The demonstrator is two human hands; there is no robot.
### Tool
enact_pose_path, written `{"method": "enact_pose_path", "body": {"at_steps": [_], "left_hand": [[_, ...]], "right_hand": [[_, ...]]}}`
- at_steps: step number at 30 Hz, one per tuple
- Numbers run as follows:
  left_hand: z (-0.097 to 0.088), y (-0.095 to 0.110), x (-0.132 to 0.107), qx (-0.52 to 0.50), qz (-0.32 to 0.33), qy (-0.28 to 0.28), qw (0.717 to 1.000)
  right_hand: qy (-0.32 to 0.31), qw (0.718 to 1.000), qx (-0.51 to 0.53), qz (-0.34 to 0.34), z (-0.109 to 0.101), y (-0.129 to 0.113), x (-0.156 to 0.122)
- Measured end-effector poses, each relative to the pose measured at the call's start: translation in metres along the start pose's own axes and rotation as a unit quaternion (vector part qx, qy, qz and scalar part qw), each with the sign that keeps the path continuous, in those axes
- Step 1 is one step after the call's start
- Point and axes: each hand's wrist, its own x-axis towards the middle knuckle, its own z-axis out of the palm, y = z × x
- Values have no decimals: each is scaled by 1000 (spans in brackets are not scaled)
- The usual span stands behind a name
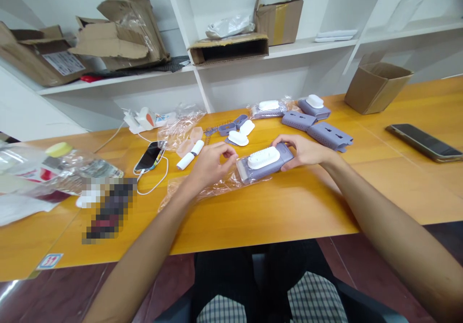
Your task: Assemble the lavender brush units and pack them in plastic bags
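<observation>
While my right hand point(297, 153) grips the case point(269, 169), my left hand point(213, 163) curls near the wrap point(221, 186); can't tell if pinching.

"What lies under the pixel blocks at the left of the desk point(307, 212)?"
"Can't tell; that dark patch point(112, 207) is masked."
"And the left grip point(211, 163)?"
"Some fingers are tucked out of sight, so whether it pinches the clear film point(220, 188) is unclear. The purple-and-white case point(265, 159) hides its own underside and part of the right grip point(304, 150)."
"Anything cut off?"
"The upper-right bottle point(408, 2), by the top edge; the leftmost carton point(29, 58), by the left. Its label's point(64, 62) print is too small to read."
</observation>
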Motion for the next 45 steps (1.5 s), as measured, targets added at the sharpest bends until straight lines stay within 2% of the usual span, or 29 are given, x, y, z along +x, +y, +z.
{"method": "enact_pose_path", "body": {"at_steps": [3, 8, 10, 16, 22, 27, 30, 39, 41, 45], "left_hand": [[-2, 0, -1, 4, 19, -44, 999], [-2, 2, -4, 13, 12, -171, 985], [0, 3, -4, 19, 4, -187, 982], [1, 2, -1, -11, -11, -146, 989], [2, 2, 0, -50, -5, -77, 996], [4, 3, 1, -81, 7, -20, 996], [3, 3, 2, -95, 5, -5, 995], [8, 9, 0, -87, -11, -47, 995], [3, 8, -1, -68, -17, -76, 995], [-13, 1, -4, -7, -26, -182, 983]], "right_hand": [[-3, 1000, -5, -11, 5, -1, 2], [-12, 1000, -12, -7, 9, -2, 3], [-16, 1000, -18, -6, 11, -1, 3], [-21, 1000, -21, -6, 14, -1, 4], [-9, 999, -26, -37, 18, -5, 5], [15, 997, -25, -67, 27, -10, 6], [22, 996, -30, -77, 36, -16, 8], [26, 992, -40, -113, 63, -28, 13], [30, 994, -41, -101, 65, -27, 13], [49, 995, -45, -72, 63, -25, 14]]}}
